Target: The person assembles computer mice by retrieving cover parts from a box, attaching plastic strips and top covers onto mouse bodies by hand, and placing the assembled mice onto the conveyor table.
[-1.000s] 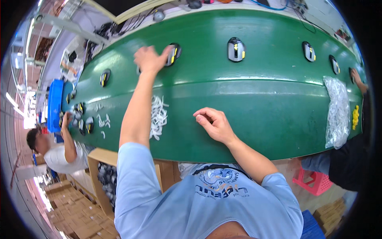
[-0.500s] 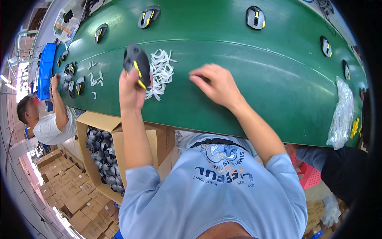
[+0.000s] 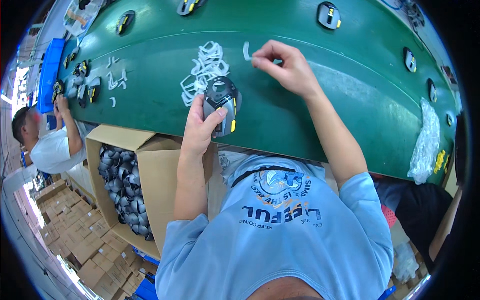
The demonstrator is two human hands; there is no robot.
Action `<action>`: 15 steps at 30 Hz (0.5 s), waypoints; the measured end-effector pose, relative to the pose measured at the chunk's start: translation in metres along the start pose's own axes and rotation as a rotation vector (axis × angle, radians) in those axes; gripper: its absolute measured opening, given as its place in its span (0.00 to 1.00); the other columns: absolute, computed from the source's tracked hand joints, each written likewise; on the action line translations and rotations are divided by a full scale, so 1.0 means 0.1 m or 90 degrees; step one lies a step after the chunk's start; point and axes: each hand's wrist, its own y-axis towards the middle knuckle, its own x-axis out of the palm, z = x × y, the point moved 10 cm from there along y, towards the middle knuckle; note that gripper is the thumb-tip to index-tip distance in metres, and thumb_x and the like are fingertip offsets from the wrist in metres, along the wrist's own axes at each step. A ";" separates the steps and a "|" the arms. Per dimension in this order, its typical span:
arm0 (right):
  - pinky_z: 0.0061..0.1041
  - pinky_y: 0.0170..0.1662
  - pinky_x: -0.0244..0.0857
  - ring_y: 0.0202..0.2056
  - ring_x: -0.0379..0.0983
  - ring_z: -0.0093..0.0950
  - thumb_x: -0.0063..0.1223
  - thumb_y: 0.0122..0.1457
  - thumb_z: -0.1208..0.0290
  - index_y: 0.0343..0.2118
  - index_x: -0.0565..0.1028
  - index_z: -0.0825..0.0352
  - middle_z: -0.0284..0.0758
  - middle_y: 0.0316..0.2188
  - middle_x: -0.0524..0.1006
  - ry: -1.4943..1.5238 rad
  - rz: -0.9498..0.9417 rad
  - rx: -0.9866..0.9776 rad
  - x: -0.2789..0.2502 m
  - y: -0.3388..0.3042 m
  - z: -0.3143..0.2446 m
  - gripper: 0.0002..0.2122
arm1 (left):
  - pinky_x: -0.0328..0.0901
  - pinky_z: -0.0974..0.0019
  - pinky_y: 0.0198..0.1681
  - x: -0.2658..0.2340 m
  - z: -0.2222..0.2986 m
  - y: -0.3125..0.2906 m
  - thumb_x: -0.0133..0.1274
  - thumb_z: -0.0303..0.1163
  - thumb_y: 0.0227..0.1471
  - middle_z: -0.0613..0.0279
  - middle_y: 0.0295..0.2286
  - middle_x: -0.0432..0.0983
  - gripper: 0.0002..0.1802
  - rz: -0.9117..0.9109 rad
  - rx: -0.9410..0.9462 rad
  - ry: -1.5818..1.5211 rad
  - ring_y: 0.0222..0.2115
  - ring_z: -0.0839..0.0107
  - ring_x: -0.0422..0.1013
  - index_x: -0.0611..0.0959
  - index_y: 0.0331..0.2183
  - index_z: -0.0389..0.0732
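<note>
My left hand [image 3: 200, 127] grips a black-and-grey computer mouse [image 3: 221, 102] with yellow side accents, its thumb laid across the shell. A round opening shows at the far end of that mouse. Farther right, my right hand [image 3: 289, 67] pinches a small curved white plastic strip [image 3: 246, 50] between thumb and fingertips, above the green table [image 3: 280, 117]. A loose heap of similar white pieces [image 3: 210, 62] lies just beyond the mouse, which partly overlaps it in view.
Other mice [image 3: 329, 16] are spread along the table's far side. An open carton [image 3: 150, 200] of dark curved shells stands at the near left. A co-worker [image 3: 50, 140] handles parts by a blue bin [image 3: 50, 75]. Clear plastic wrap [image 3: 425, 142] lies at the right edge.
My left hand has come rightward and nearer, and the mouse has turned to show its grey-and-black face. My right hand, empty before, has moved farther away and now pinches a white strip.
</note>
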 end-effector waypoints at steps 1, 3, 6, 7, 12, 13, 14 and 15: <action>0.23 0.36 0.71 0.32 0.77 0.21 0.63 0.58 0.70 0.35 0.81 0.67 0.31 0.29 0.83 0.034 -0.006 -0.003 -0.02 -0.12 -0.04 0.06 | 0.71 0.68 0.44 0.06 -0.03 0.04 0.63 0.28 0.54 0.59 0.41 0.77 0.29 -0.016 -0.002 0.040 0.40 0.74 0.75 0.69 0.54 0.32; 0.19 0.34 0.70 0.33 0.76 0.17 0.64 0.58 0.70 0.35 0.81 0.68 0.29 0.30 0.83 0.130 -0.004 0.010 -0.05 -0.31 -0.04 0.07 | 0.71 0.69 0.44 0.17 -0.10 0.12 0.63 0.29 0.54 0.59 0.41 0.77 0.29 -0.042 -0.010 0.069 0.40 0.74 0.74 0.69 0.53 0.32; 0.17 0.37 0.71 0.35 0.77 0.16 0.64 0.59 0.76 0.33 0.79 0.67 0.29 0.32 0.81 0.241 0.040 0.085 -0.08 -0.56 0.00 0.03 | 0.71 0.69 0.42 0.38 -0.17 0.17 0.64 0.29 0.53 0.58 0.40 0.76 0.28 -0.084 -0.024 0.109 0.39 0.76 0.73 0.69 0.51 0.31; 0.17 0.34 0.70 0.34 0.76 0.15 0.64 0.59 0.75 0.33 0.80 0.67 0.29 0.30 0.81 0.241 0.045 0.075 -0.09 -0.60 -0.03 0.03 | 0.71 0.69 0.42 0.44 -0.19 0.19 0.64 0.30 0.53 0.58 0.40 0.76 0.27 -0.115 -0.026 0.137 0.39 0.76 0.73 0.70 0.49 0.32; 0.18 0.28 0.62 0.28 0.71 0.16 0.64 0.57 0.73 0.33 0.80 0.66 0.28 0.27 0.79 0.036 -0.050 0.024 -0.03 -0.68 -0.25 0.04 | 0.70 0.71 0.38 0.55 -0.18 0.30 0.65 0.31 0.53 0.60 0.36 0.76 0.24 -0.063 0.060 0.198 0.35 0.79 0.72 0.70 0.44 0.33; 0.19 0.28 0.62 0.27 0.71 0.18 0.65 0.55 0.74 0.33 0.80 0.66 0.29 0.26 0.79 -0.023 -0.037 -0.057 -0.04 -0.70 -0.41 0.05 | 0.69 0.69 0.36 0.55 -0.10 0.32 0.66 0.31 0.52 0.59 0.34 0.77 0.24 -0.013 0.130 0.249 0.33 0.77 0.72 0.70 0.42 0.33; 0.19 0.28 0.62 0.27 0.71 0.20 0.65 0.53 0.74 0.33 0.81 0.66 0.30 0.26 0.79 -0.081 -0.025 -0.138 -0.03 -0.72 -0.55 0.06 | 0.69 0.69 0.36 0.60 -0.10 0.34 0.66 0.31 0.52 0.59 0.34 0.77 0.24 -0.011 0.132 0.250 0.33 0.77 0.72 0.70 0.42 0.33; 0.23 0.29 0.66 0.29 0.73 0.26 0.67 0.51 0.73 0.33 0.81 0.65 0.33 0.28 0.80 -0.130 0.001 -0.198 -0.01 -0.75 -0.59 0.07 | 0.69 0.68 0.36 0.63 0.00 0.32 0.67 0.32 0.52 0.57 0.33 0.77 0.25 0.037 0.186 0.313 0.33 0.75 0.73 0.69 0.42 0.33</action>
